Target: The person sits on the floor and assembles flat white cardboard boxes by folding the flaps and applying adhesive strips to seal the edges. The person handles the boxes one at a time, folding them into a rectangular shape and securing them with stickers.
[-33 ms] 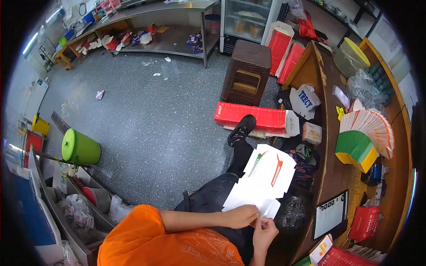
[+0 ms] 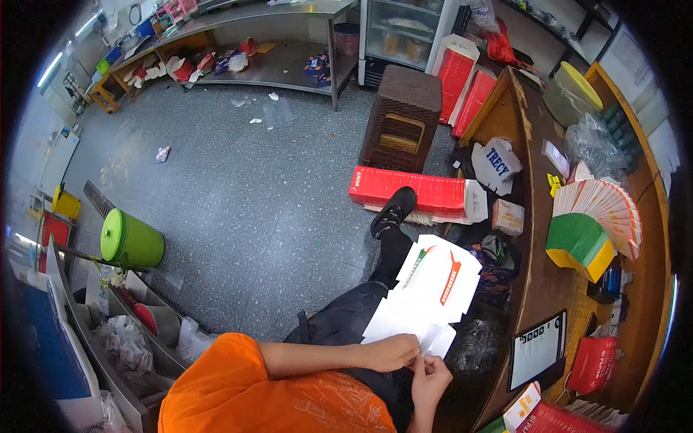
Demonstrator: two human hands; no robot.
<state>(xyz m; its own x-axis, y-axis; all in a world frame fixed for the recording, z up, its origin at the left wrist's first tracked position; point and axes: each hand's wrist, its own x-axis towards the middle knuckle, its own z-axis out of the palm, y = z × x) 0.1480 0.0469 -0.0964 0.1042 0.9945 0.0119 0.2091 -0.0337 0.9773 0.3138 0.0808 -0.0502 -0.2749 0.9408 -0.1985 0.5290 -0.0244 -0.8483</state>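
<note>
A flat white carton blank (image 2: 426, 278) with a green and red printed stripe lies over my lap, its notched flaps spread out. My left hand (image 2: 394, 353) comes in from the left and is closed on the carton's near edge. Right beside it, my right hand (image 2: 431, 378) pinches the same near end, by a small raised flap (image 2: 438, 339). The fingertips of both hands meet there, and what is exactly between them is partly hidden.
To the right runs a wooden counter (image 2: 538, 270) with a fanned stack of cartons (image 2: 595, 206) and a tablet (image 2: 538, 350). My foot rests against a red row of folded cartons (image 2: 411, 191), before a brown stool (image 2: 401, 115). A green bin (image 2: 130, 239) stands left.
</note>
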